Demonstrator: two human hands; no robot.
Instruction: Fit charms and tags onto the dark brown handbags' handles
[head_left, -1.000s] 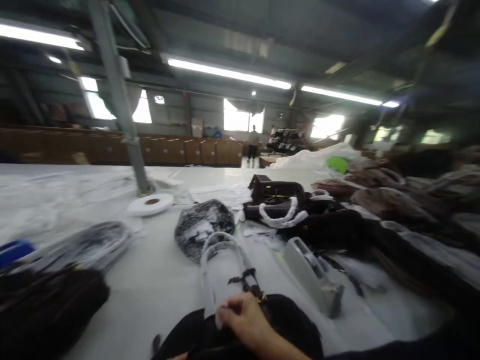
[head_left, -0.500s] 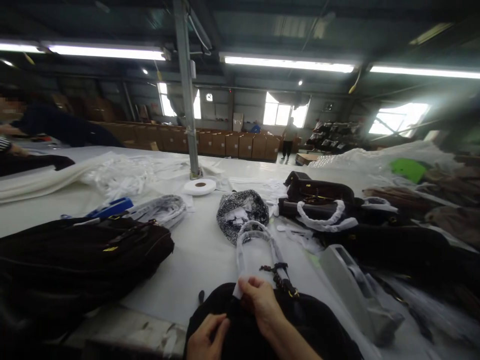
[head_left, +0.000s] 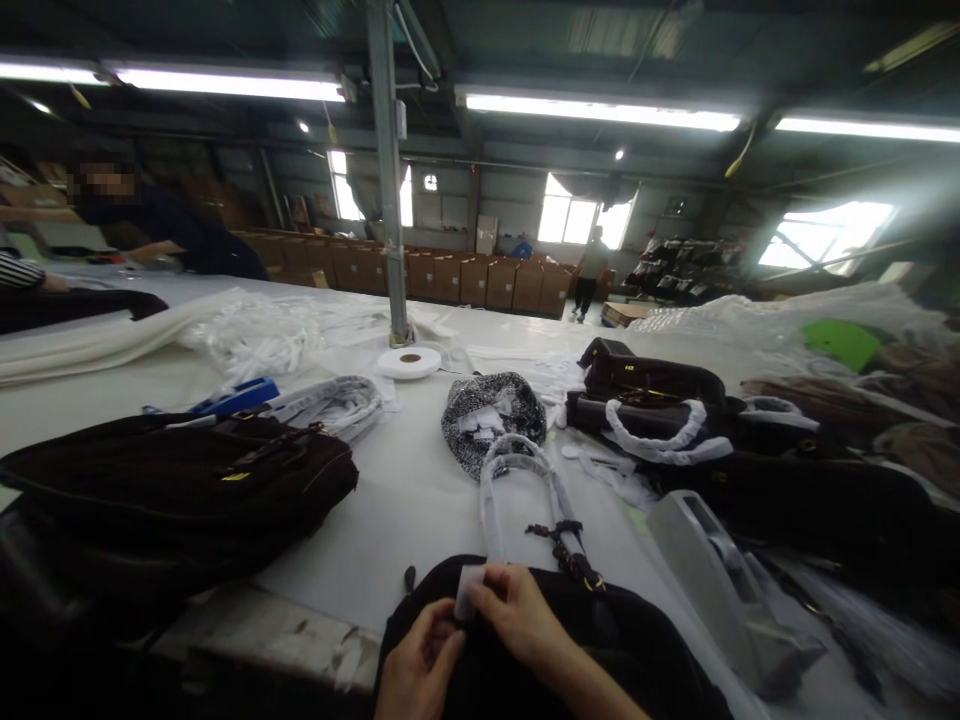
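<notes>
Head view: A black bag (head_left: 570, 650) is seen at the near edge of the white table (head_left: 390, 510), with its wrapped handle (head_left: 517, 480) lying flat on the table beyond it. A small white paper slip (head_left: 466, 592) is pinched between the fingertips of the right hand (head_left: 517, 620), at the base of the handle. The left hand (head_left: 416, 665) is laid on the bag just beside it, its fingers curled toward the slip; whether the slip is gripped by it too cannot be told. A grey tape dispenser (head_left: 720, 580) is set to the right, a second black bag (head_left: 180, 480) to the left, and a white tape roll (head_left: 409, 362) farther back by the post (head_left: 390, 170).
</notes>
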